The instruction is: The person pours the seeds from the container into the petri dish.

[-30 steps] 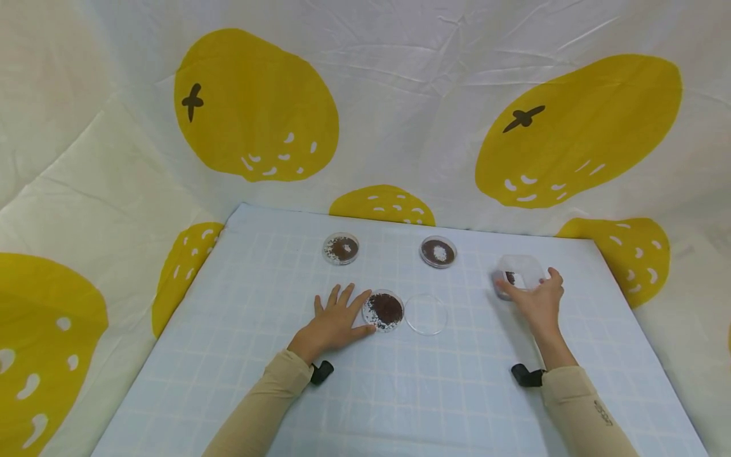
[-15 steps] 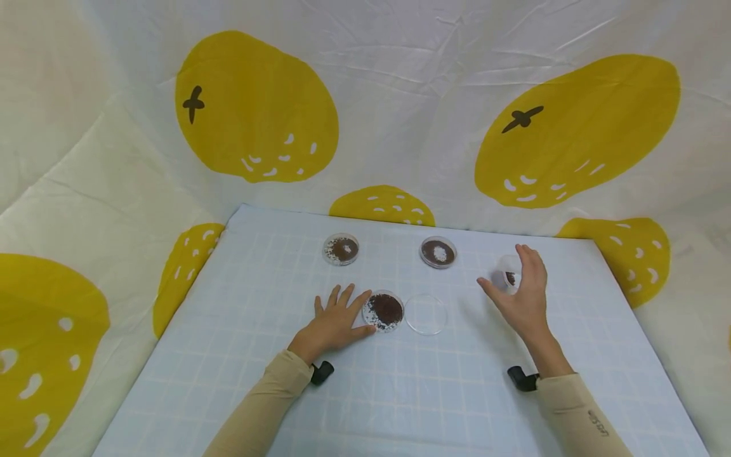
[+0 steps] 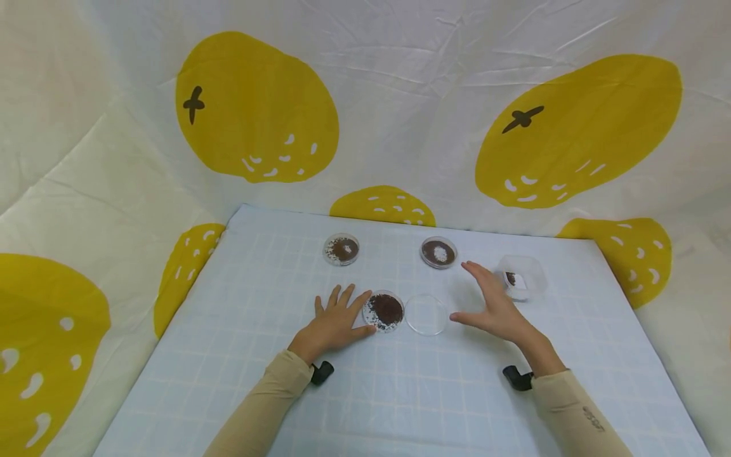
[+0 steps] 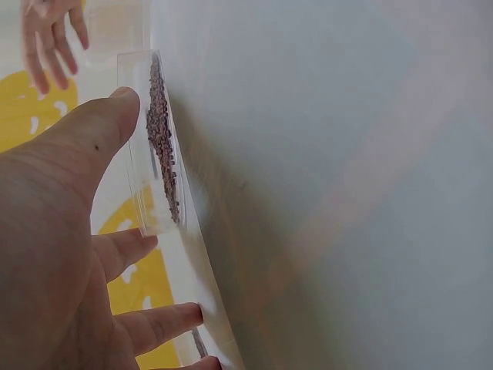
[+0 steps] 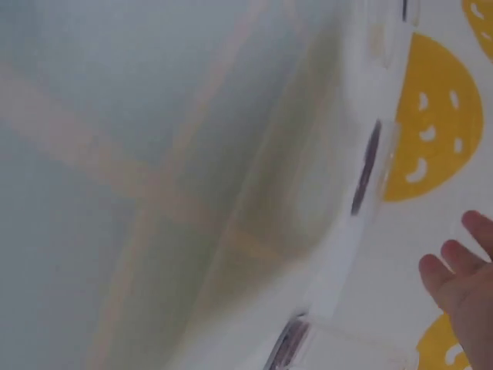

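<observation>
My left hand (image 3: pixel 331 327) rests on the tablecloth with its fingers spread. Its thumb and index finger touch the rim of a clear petri dish (image 3: pixel 386 310) of dark brown granules, also seen edge-on in the left wrist view. Just right of the dish lies a clear round lid (image 3: pixel 427 315), flat on the cloth. My right hand (image 3: pixel 495 310) hovers beside the lid, thumb and fingers held wide apart around nothing; its thumb tip is close to the lid's rim. Behind that hand stands a clear plastic tub (image 3: pixel 531 276) with a small amount of dark granules and a white piece inside.
Two more petri dishes stand farther back: a left dish (image 3: pixel 341 249) and a right dish (image 3: pixel 438 252), both with brown contents and white patches. The pale blue checked tablecloth (image 3: pixel 365 393) runs back to a fabric wall (image 3: pixel 405 127) with yellow fruit prints.
My right hand has let go of the clear tub at the right and moved left towards the round lid, fingers opening. The left hand and the dishes have stayed put.
</observation>
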A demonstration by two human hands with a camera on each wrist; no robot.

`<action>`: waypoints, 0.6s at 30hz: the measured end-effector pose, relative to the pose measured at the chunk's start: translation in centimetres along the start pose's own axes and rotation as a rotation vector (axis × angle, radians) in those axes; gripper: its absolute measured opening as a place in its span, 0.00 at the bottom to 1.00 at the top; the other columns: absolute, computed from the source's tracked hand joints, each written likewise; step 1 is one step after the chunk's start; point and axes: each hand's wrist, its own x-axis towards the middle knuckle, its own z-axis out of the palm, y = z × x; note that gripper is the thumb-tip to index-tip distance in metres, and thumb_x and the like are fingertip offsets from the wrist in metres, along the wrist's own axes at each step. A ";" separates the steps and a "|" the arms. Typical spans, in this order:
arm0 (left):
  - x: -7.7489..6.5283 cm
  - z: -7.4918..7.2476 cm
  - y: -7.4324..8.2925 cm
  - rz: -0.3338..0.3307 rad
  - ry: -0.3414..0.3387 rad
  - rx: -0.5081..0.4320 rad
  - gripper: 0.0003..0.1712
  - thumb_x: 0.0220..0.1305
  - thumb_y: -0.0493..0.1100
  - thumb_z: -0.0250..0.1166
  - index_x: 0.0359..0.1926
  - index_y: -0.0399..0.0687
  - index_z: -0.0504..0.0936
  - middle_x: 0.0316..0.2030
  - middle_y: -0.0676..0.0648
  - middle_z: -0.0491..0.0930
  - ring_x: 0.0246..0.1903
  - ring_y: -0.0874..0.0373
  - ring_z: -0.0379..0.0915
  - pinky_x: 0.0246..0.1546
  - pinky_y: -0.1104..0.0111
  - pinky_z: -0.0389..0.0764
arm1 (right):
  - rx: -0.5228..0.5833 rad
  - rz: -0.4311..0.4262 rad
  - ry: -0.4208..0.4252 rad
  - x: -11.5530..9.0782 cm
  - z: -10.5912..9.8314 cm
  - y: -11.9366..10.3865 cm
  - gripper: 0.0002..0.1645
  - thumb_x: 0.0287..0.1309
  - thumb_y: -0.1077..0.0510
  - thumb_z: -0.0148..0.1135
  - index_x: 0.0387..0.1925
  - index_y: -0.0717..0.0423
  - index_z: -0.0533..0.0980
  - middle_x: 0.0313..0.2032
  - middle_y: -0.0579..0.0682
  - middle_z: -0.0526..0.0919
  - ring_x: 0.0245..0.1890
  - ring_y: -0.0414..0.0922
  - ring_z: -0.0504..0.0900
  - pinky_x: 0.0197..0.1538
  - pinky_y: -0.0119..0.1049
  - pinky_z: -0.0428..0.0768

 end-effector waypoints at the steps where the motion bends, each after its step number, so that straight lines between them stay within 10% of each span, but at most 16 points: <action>1: 0.0 0.0 0.0 -0.001 -0.002 -0.001 0.47 0.66 0.72 0.56 0.79 0.65 0.52 0.78 0.41 0.45 0.75 0.35 0.34 0.64 0.29 0.40 | -0.009 0.001 -0.033 0.0 0.3 0.0 0.66 0.44 0.44 0.82 0.77 0.51 0.53 0.75 0.60 0.53 0.73 0.61 0.50 0.65 0.69 0.55; 18: -0.1 -0.1 0.1 0.003 -0.003 -0.006 0.47 0.66 0.72 0.57 0.79 0.64 0.52 0.78 0.40 0.45 0.75 0.35 0.34 0.64 0.29 0.40 | -0.117 0.012 -0.278 0.1 3.6 -0.8 0.66 0.42 0.40 0.82 0.75 0.58 0.55 0.71 0.68 0.56 0.71 0.66 0.52 0.67 0.67 0.57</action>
